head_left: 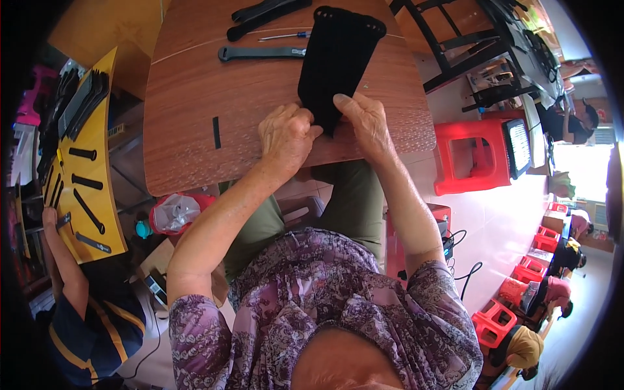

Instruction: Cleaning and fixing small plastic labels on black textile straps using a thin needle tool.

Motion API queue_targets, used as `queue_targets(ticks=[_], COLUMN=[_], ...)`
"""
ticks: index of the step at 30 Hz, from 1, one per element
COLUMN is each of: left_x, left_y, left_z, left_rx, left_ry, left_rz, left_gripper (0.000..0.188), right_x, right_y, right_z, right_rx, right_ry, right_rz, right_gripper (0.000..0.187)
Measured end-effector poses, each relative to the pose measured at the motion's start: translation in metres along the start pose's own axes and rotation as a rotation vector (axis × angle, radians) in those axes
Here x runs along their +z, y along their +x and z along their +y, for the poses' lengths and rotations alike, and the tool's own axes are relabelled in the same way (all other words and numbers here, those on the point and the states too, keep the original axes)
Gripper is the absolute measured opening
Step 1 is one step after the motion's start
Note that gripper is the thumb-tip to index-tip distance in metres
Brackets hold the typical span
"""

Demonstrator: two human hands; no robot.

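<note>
A flat black fabric piece (pixel 338 62) lies over the table, wider at its far end, with small holes along that edge. Its narrow near end is between my two hands. My left hand (pixel 286 135) is closed in a fist on the left side of that end, fingers curled under. On the other side, my right hand (pixel 365 123) pinches the fabric, thumb on top. Left of the fabric lie a grey strap (pixel 260 53) with a slotted end and a thin screwdriver (pixel 303 35) with a blue handle. Several black straps (pixel 270 16) rest farther back.
A short black strip (pixel 216 132) lies on the wooden table (pixel 179 97). To the left, a co-worker's hand (pixel 51 218) is at a yellow table (pixel 107 195) with several straps. A red stool (pixel 471 156) stands at right; a red bin (pixel 175 211) with a plastic liner is below the table's left edge.
</note>
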State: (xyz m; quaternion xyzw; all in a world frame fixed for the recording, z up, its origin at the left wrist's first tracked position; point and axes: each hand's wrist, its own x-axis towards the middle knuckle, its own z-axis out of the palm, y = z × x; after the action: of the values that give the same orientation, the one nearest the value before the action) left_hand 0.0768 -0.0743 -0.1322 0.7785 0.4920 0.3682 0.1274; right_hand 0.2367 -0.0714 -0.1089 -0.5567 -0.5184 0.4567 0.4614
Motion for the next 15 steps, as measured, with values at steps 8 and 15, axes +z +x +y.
queue_targets(ticks=[8, 15], left_x=[0.007, 0.009], left_y=[-0.001, -0.001], left_z=[0.015, 0.016], left_rx=[-0.163, -0.189], left_ry=[0.033, 0.053], left_rz=[-0.01, 0.007], left_gripper=[0.011, 0.01], right_x=[-0.002, -0.002], right_y=[-0.001, -0.002], right_z=[0.002, 0.0], right_rx=[0.003, 0.014], right_ry=[-0.074, -0.049], right_rz=[-0.003, -0.011], right_gripper=[0.031, 0.031])
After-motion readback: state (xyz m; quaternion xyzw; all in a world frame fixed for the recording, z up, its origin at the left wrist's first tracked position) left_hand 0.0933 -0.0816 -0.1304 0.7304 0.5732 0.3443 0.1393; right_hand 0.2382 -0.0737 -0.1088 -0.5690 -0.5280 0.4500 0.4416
